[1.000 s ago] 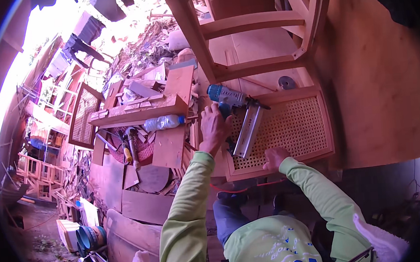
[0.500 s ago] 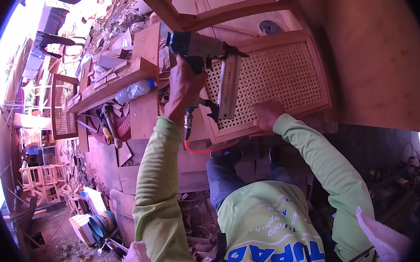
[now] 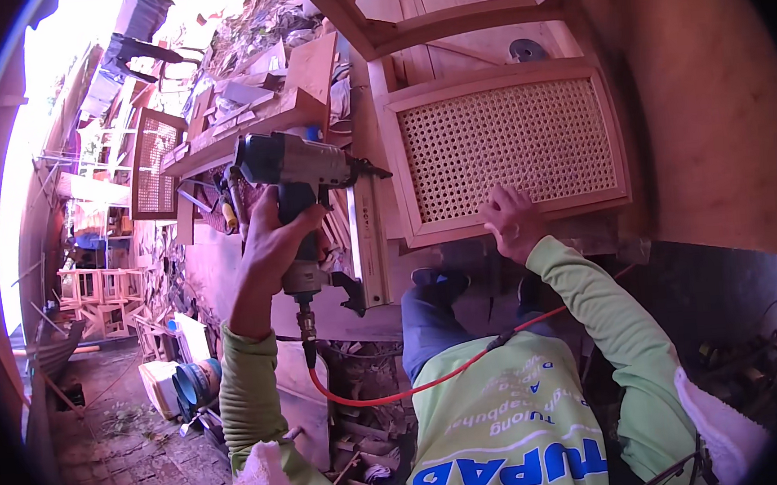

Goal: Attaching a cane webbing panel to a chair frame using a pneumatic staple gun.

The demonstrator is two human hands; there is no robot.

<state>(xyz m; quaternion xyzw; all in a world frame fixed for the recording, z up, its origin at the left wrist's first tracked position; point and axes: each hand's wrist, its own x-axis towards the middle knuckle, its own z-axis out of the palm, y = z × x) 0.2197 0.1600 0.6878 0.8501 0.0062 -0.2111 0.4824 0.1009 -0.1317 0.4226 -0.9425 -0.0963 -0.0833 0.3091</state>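
My left hand [image 3: 276, 241] is wrapped around the grip of a pneumatic nail gun [image 3: 302, 165], held upright left of a framed cane panel [image 3: 415, 173]. The gun's nose points right, and its long magazine hangs beside the panel's left edge, apart from it. A red air hose [image 3: 390, 399] runs from the bottom of the handle across in front of my body to the right. My right hand [image 3: 515, 223] closes over the panel's near wooden rail, fingertips on the cane mesh. The panel has a wooden border and lies flat on the work surface.
A curved wooden frame [image 3: 446, 33] stands just beyond the panel, with a dark round disc [image 3: 526, 50] behind it. Wood offcuts [image 3: 248, 108] pile up at the left. Another cane panel [image 3: 156, 164] leans farther left. A large wooden board [image 3: 712, 103] rises on the right.
My left hand has drawn the nail gun left and toward me, off the cane panel. The hose now loops lower. My right hand stays at the near rail, its fingers reaching over it.
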